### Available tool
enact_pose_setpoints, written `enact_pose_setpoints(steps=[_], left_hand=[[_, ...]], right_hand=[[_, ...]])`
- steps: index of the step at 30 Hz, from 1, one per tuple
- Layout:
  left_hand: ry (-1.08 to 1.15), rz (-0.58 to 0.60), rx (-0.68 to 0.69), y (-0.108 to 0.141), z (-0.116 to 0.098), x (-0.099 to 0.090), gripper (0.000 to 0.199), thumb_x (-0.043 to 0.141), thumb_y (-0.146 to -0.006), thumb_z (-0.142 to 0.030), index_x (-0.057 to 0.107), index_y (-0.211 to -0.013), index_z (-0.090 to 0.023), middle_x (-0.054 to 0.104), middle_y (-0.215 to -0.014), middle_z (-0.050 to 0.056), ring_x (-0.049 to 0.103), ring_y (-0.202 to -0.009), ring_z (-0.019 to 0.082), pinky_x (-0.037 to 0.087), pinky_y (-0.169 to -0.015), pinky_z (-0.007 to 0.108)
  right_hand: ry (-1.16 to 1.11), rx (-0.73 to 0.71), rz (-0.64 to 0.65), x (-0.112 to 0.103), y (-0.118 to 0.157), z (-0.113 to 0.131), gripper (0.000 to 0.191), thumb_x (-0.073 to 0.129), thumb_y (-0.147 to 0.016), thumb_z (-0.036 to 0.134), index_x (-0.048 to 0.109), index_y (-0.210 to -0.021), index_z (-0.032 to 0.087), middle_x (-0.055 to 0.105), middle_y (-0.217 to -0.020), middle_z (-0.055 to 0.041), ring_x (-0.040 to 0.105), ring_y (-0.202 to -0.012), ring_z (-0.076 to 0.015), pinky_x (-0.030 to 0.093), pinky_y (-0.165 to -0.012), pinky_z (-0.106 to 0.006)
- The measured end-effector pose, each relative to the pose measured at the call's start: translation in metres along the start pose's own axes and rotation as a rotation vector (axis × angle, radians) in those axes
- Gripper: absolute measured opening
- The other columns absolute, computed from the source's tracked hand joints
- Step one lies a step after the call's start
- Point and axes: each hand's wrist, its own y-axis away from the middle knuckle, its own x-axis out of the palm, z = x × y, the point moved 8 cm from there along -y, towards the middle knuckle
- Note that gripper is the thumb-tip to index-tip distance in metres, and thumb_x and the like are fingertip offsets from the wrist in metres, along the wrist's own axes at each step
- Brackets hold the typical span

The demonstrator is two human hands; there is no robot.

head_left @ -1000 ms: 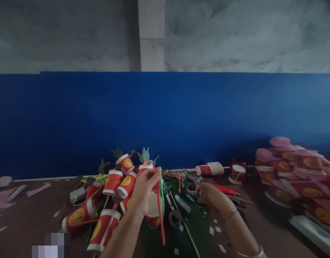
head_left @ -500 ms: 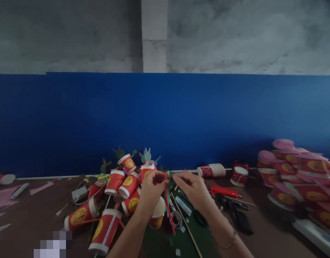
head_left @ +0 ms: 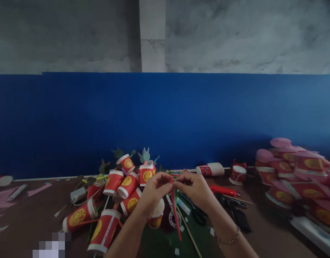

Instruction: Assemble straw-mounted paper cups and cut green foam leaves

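My left hand [head_left: 159, 188] and my right hand [head_left: 194, 187] meet over the middle of the table, thumbs and fingertips pinched together. Between them they grip a thin red strip [head_left: 177, 220], whose long end hangs down. A shorter green strip [head_left: 176, 196] shows behind it, just under the fingertips. The fingers hide where the two strips join, if they do. Below the hands lie a tape roll [head_left: 171, 219], a thin wooden stick [head_left: 190, 234], a white tube [head_left: 183, 206] and black-handled scissors [head_left: 199, 217] on a dark green mat [head_left: 159, 243].
Red paper cups [head_left: 104, 231] with straws and paper cutouts pile up at left, near a white adapter [head_left: 78, 194]. At right are a red-handled tool [head_left: 225, 190], a lying cup stack [head_left: 210, 169] and a heap of pink-trimmed cups [head_left: 310, 165]. A blue panel [head_left: 165, 118] stands behind.
My hands have come closer together, the right shifting slightly left. The red strip's hanging end has swung a little to the right.
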Motion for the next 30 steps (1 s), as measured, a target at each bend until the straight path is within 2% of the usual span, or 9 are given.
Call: enact_pose_setpoints(steps=[5, 11, 15, 17, 20, 24, 27, 30], left_hand=[[-0.072, -0.056, -0.024, 0.001, -0.002, -0.004, 0.02, 0.07, -0.063, -0.033, 0.063, -0.07, -0.016, 0.058, -0.064, -0.001, 0.05, -0.062, 0.011, 0.039, -0.06, 0.023], [0.094, -0.008, -0.063, 0.0, 0.002, 0.001, 0.026, 0.074, -0.059, -0.036, 0.061, -0.065, -0.014, 0.054, -0.059, -0.002, 0.046, -0.057, 0.008, 0.035, -0.055, 0.021], [0.17, -0.041, -0.188, 0.0, 0.017, 0.001, 0.033, 0.071, -0.062, -0.042, 0.059, -0.075, -0.015, 0.057, -0.062, -0.002, 0.049, -0.056, 0.009, 0.037, -0.056, 0.021], [0.144, -0.016, -0.211, -0.001, 0.022, 0.003, 0.035, 0.073, -0.059, -0.041, 0.06, -0.078, -0.015, 0.059, -0.066, -0.001, 0.052, -0.059, 0.01, 0.039, -0.058, 0.022], [0.094, 0.017, -0.194, -0.003, 0.023, 0.005, 0.032, 0.079, -0.052, -0.033, 0.058, -0.066, -0.014, 0.057, -0.058, -0.003, 0.05, -0.054, 0.009, 0.037, -0.055, 0.021], [0.069, -0.028, -0.154, -0.003, 0.022, 0.003, 0.032, 0.08, -0.05, -0.031, 0.053, -0.055, -0.015, 0.053, -0.049, -0.005, 0.046, -0.047, 0.008, 0.033, -0.049, 0.021], [0.062, -0.042, -0.169, -0.003, 0.024, 0.001, 0.033, 0.08, -0.049, -0.032, 0.053, -0.056, -0.015, 0.054, -0.049, -0.005, 0.047, -0.047, 0.008, 0.033, -0.048, 0.021], [0.069, -0.009, -0.259, -0.002, 0.032, 0.001, 0.034, 0.081, -0.047, -0.031, 0.056, -0.064, -0.015, 0.056, -0.051, -0.005, 0.048, -0.047, 0.008, 0.035, -0.048, 0.021]], right_hand=[[0.0, -0.018, 0.037, 0.002, 0.001, 0.002, 0.014, 0.062, -0.067, 0.027, 0.064, -0.061, 0.014, 0.055, -0.054, 0.0014, 0.044, -0.051, -0.0097, 0.035, -0.046, -0.021], [-0.129, 0.028, 0.133, 0.011, 0.002, -0.003, 0.019, 0.065, -0.066, 0.03, 0.058, -0.057, 0.015, 0.047, -0.051, 0.0051, 0.037, -0.048, -0.007, 0.029, -0.045, -0.02], [-0.297, 0.152, 0.079, 0.012, -0.003, -0.018, 0.026, 0.069, -0.062, 0.036, 0.054, -0.055, 0.015, 0.045, -0.048, 0.0066, 0.036, -0.046, -0.0063, 0.029, -0.046, -0.021], [-0.32, 0.173, 0.025, 0.009, -0.005, -0.021, 0.028, 0.07, -0.06, 0.038, 0.055, -0.056, 0.015, 0.047, -0.049, 0.0058, 0.038, -0.047, -0.0071, 0.03, -0.047, -0.021], [-0.276, 0.145, -0.025, 0.004, -0.005, -0.019, 0.026, 0.067, -0.065, 0.039, 0.06, -0.06, 0.014, 0.052, -0.053, 0.0031, 0.043, -0.051, -0.0088, 0.033, -0.051, -0.022], [-0.207, 0.093, 0.012, 0.005, -0.004, -0.013, 0.024, 0.064, -0.068, 0.037, 0.063, -0.065, 0.013, 0.057, -0.058, 0.0012, 0.046, -0.055, -0.01, 0.035, -0.053, -0.022], [-0.174, 0.069, 0.017, 0.005, -0.004, -0.011, 0.025, 0.065, -0.067, 0.036, 0.059, -0.058, 0.014, 0.052, -0.052, 0.0033, 0.04, -0.05, -0.0083, 0.031, -0.049, -0.022], [-0.232, 0.09, 0.014, 0.005, -0.005, -0.014, 0.029, 0.065, -0.067, 0.039, 0.055, -0.055, 0.015, 0.046, -0.048, 0.0055, 0.036, -0.047, -0.0073, 0.029, -0.046, -0.021]])
